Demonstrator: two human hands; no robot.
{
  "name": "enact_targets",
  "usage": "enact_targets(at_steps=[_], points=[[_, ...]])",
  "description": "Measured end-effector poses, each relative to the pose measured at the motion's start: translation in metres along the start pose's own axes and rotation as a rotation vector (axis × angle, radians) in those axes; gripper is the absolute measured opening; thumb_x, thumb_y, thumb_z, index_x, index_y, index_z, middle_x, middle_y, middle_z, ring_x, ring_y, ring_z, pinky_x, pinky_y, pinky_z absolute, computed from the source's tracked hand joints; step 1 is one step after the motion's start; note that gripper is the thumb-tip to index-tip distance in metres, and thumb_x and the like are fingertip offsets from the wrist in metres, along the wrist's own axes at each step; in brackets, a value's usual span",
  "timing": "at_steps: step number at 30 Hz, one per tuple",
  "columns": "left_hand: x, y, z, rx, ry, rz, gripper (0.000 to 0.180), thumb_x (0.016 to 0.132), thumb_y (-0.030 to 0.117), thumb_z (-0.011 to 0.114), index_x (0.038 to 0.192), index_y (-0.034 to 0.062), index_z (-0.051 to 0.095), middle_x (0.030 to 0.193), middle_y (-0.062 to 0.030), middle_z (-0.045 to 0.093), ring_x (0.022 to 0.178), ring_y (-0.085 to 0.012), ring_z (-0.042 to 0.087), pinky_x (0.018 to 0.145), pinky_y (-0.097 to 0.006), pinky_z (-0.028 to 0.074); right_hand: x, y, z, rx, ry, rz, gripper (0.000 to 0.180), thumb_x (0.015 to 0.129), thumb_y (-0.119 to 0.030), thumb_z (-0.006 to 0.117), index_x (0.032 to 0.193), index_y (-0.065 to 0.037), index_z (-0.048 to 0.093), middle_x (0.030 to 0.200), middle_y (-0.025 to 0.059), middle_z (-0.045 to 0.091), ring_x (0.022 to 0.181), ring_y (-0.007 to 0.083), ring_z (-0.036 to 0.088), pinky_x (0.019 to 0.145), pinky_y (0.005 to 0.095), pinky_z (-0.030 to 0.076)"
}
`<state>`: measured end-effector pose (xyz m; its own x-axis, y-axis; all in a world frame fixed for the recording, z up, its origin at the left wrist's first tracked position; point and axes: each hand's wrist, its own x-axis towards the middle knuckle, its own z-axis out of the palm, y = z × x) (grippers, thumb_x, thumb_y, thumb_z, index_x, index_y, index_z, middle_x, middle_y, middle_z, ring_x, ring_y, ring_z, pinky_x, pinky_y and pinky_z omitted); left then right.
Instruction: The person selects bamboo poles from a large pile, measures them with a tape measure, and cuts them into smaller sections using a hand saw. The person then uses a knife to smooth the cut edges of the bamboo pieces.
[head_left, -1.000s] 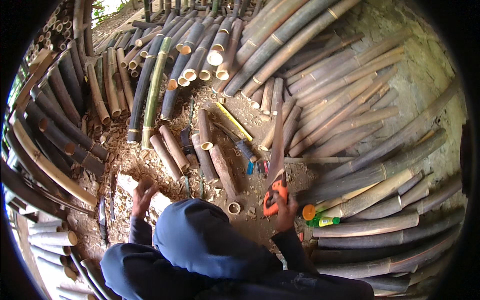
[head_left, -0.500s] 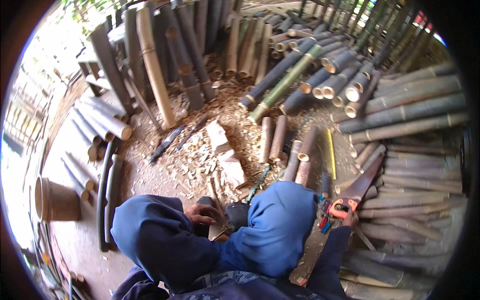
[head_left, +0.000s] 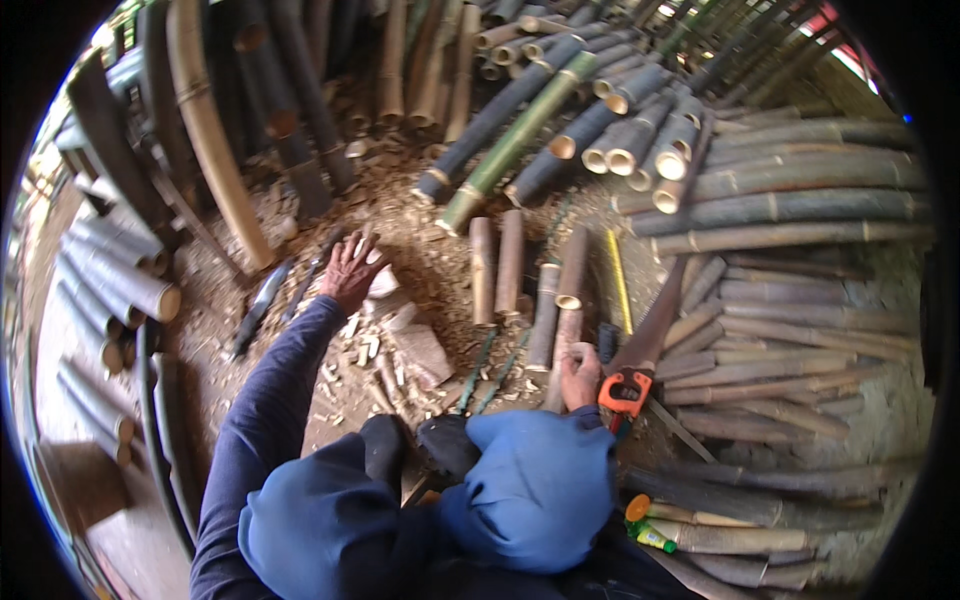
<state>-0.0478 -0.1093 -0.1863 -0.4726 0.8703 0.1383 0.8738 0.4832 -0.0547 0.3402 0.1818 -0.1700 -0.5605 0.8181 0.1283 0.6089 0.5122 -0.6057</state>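
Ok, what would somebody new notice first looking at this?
Bamboo poles lie stacked all around, filling the top and right of the view. At centre right the right hand rests on a short bamboo piece beside a handsaw with an orange handle. The left hand reaches out over wood chips on the ground.

Short bamboo piece point(head_left: 562, 345), upright-ish, gripped.

Outdoor bamboo workshop, stacked bamboo poles point(head_left: 790, 195), cut bamboo pieces point(head_left: 510, 265), hand saw point(head_left: 640, 350), shavings-strewn dirt ground point(head_left: 420, 250)
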Motion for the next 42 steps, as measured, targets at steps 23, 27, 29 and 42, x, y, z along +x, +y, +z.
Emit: enact_targets(at_steps=[23,27,29,42], points=[[-0.342,0.043,-0.110,-0.492,-0.659,-0.704,0.075,0.056,0.034,0.090,0.121,0.0100,0.062,0.119,-0.0120,0.064,0.118,-0.0340,0.059,0.100,-0.049,0.047,0.122,0.105,-0.028,0.398,-0.317,0.354,0.032,0.086,-0.027,0.075,0.106,-0.002,0.068,0.080,0.0071,0.067,0.062,0.0152,0.063,0.051,0.0313,0.049],[-0.386,0.076,-0.102,-0.581,-0.714,-0.770,0.072,0.058,0.032,0.089,0.121,0.0094,0.063,0.118,-0.0125,0.065,0.116,-0.0339,0.060,0.099,-0.048,0.048,0.061,0.062,-0.102,1.036,0.007,0.310,0.028,0.090,-0.022,0.068,0.113,-0.004,0.069,0.096,0.0052,0.067,0.082,0.0153,0.065,0.074,0.0315,0.054],[-0.392,0.088,-0.090,-0.630,-0.715,-0.762,0.070,0.059,0.032,0.089,0.120,0.0091,0.063,0.117,-0.0127,0.065,0.116,-0.0338,0.060,0.098,-0.048,0.048,0.023,0.045,-0.165,1.162,0.038,0.218,0.040,0.089,-0.019,0.064,0.121,0.004,0.063,0.105,0.0125,0.068,0.092,0.0245,0.067,0.087,0.0384,0.055],[-0.322,0.090,-0.051,-0.851,-0.548,-0.568,0.061,0.064,0.027,0.085,0.118,0.0070,0.065,0.114,-0.0142,0.067,0.111,-0.0335,0.063,0.095,-0.046,0.050,-0.131,-0.096,-0.380,0.953,0.462,0.122,0.042,0.100,-0.032,0.060,0.136,-0.013,0.053,0.089,0.0051,0.056,0.067,0.0130,0.053,0.054,0.0279,0.046]])
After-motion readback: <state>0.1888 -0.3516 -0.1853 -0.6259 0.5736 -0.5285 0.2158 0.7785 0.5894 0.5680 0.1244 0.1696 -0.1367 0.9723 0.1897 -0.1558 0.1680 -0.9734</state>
